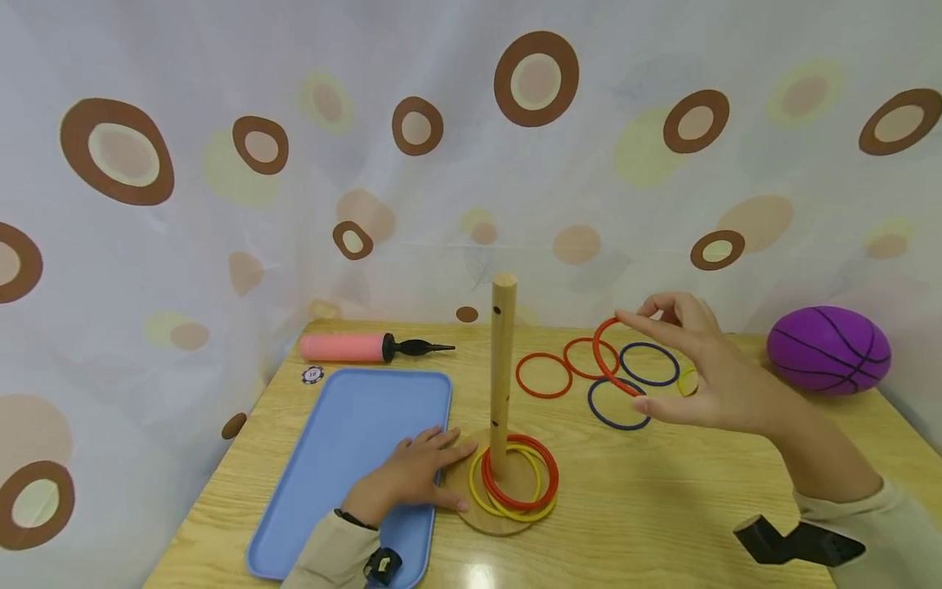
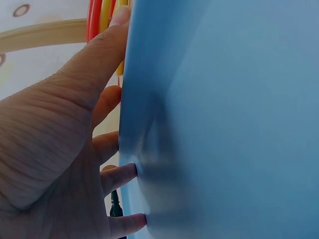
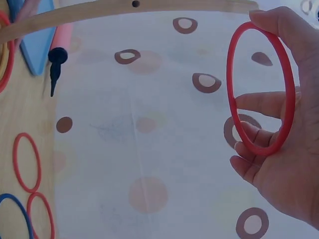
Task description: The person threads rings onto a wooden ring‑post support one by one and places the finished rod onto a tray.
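My right hand (image 1: 706, 376) pinches a red ring (image 1: 598, 352) by its edge between thumb and fingers, raised over the table to the right of the wooden post (image 1: 502, 360). In the right wrist view the held ring (image 3: 288, 99) stands upright in front of the palm. Around the foot of the post lie red rings (image 1: 555, 474) and yellow rings (image 1: 474, 487), leaning to the right on the round base (image 1: 491, 525). With fingers spread, my left hand (image 1: 412, 474) rests at the base's left edge, over the rim of the blue tray (image 1: 274, 523).
Behind the held ring, red rings (image 1: 518, 376) and blue rings (image 1: 621, 428) lie flat on the table. A purple ball (image 1: 827, 352) sits at the right. At the back left are a pink hand pump (image 1: 342, 348) and a small chip (image 1: 312, 375). A patterned curtain (image 1: 456, 188) backs the table.
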### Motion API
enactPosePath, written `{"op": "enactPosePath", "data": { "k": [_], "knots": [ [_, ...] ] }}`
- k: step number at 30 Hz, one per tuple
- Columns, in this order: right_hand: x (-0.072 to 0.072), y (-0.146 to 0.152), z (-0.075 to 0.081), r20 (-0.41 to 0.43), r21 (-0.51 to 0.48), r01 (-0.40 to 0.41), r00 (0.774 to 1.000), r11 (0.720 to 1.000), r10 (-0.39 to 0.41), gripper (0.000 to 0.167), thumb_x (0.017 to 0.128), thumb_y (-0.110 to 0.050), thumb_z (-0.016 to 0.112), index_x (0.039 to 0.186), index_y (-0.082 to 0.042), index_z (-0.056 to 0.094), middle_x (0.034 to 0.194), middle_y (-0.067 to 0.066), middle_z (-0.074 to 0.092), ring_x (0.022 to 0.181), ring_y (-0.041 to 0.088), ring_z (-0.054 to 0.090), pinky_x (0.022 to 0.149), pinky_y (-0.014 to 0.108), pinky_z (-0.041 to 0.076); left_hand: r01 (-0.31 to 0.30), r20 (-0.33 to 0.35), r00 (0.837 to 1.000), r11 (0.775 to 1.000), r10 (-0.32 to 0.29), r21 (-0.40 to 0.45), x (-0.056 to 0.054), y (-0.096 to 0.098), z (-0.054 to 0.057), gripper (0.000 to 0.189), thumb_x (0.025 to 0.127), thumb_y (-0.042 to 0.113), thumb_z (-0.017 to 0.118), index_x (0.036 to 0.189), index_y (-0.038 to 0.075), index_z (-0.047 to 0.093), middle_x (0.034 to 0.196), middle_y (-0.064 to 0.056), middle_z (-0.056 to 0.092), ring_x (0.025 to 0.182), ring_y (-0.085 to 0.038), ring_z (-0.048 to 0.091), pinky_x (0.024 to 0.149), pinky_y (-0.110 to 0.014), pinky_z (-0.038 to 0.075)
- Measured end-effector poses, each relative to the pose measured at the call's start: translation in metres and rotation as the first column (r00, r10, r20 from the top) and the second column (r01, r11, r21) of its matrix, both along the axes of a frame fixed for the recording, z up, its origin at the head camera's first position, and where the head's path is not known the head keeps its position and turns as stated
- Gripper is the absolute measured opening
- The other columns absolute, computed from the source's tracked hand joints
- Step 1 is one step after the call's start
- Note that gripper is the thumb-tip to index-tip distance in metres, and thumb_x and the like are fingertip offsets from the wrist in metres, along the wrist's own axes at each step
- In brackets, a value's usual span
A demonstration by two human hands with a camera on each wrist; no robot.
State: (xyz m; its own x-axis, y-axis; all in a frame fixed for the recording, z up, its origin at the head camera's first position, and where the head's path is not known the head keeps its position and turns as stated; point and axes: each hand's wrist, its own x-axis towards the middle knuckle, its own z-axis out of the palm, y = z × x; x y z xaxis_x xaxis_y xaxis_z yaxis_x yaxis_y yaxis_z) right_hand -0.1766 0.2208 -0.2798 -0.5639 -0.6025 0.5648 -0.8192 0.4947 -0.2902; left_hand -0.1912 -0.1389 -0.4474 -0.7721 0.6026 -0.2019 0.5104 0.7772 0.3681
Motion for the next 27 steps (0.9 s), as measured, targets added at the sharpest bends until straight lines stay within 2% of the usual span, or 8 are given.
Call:
{"op": "enactPosePath", "data": {
  "k": [4, 11, 16, 19, 27],
  "knots": [
    [-0.001, -0.007, 0.019, -0.012, -0.002, -0.056, 0.998, 0.998, 0.056, 0.087, 0.060, -0.010, 0.084, 0.139, -0.008, 0.049, 0.120, 0.005, 0.039, 0.107, 0.014, 0.029, 0.079, 0.027, 0.024, 0.002, 0.008, 1.000, 1.000, -0.002, 0.005, -0.001, 0.002, 0.003, 0.082, 0.078, 0.051, 0.071, 0.146, 0.021, 0.040, 0.151, -0.012, 0.032, 0.138, -0.039, 0.024, 0.099, -0.066, 0.027],
    [-0.003, -0.021, 0.046, -0.057, -0.030, -0.117, 0.992, 0.993, 0.116, 0.077, 0.069, -0.025, 0.083, 0.137, -0.007, 0.051, 0.122, 0.008, 0.042, 0.107, 0.015, 0.032, 0.080, 0.027, 0.025, -0.005, 0.030, 1.000, 1.000, 0.005, 0.002, 0.000, 0.002, 0.005, 0.081, 0.078, 0.052, 0.071, 0.147, 0.021, 0.039, 0.152, -0.012, 0.031, 0.139, -0.038, 0.023, 0.100, -0.065, 0.025],
    [0.001, -0.038, 0.063, -0.027, -0.059, -0.098, 0.995, 0.993, 0.096, 0.076, 0.065, -0.013, 0.084, 0.135, -0.007, 0.054, 0.125, 0.006, 0.045, 0.112, 0.015, 0.034, 0.085, 0.028, 0.028, -0.022, 0.038, 0.999, 1.000, 0.021, 0.008, 0.001, -0.001, 0.006, 0.081, 0.078, 0.052, 0.071, 0.146, 0.021, 0.040, 0.152, -0.012, 0.031, 0.139, -0.039, 0.023, 0.100, -0.066, 0.025],
    [0.003, -0.048, 0.070, -0.022, -0.069, -0.088, 0.996, 0.994, 0.087, 0.075, 0.065, -0.009, 0.083, 0.134, -0.008, 0.055, 0.125, 0.004, 0.046, 0.113, 0.015, 0.034, 0.086, 0.029, 0.029, -0.020, 0.039, 0.999, 1.000, 0.019, 0.017, 0.001, -0.002, 0.006, 0.081, 0.078, 0.051, 0.071, 0.146, 0.021, 0.040, 0.152, -0.012, 0.031, 0.139, -0.039, 0.023, 0.100, -0.066, 0.025],
    [-0.002, -0.070, 0.077, -0.029, -0.118, -0.136, 0.991, 0.984, 0.133, 0.067, 0.071, -0.017, 0.080, 0.131, -0.002, 0.056, 0.126, 0.008, 0.045, 0.112, 0.018, 0.034, 0.088, 0.030, 0.030, -0.006, 0.029, 1.000, 1.000, 0.006, -0.001, 0.000, 0.001, 0.003, 0.080, 0.079, 0.052, 0.070, 0.146, 0.022, 0.040, 0.151, -0.011, 0.032, 0.139, -0.038, 0.024, 0.099, -0.066, 0.027]
  ]
}}
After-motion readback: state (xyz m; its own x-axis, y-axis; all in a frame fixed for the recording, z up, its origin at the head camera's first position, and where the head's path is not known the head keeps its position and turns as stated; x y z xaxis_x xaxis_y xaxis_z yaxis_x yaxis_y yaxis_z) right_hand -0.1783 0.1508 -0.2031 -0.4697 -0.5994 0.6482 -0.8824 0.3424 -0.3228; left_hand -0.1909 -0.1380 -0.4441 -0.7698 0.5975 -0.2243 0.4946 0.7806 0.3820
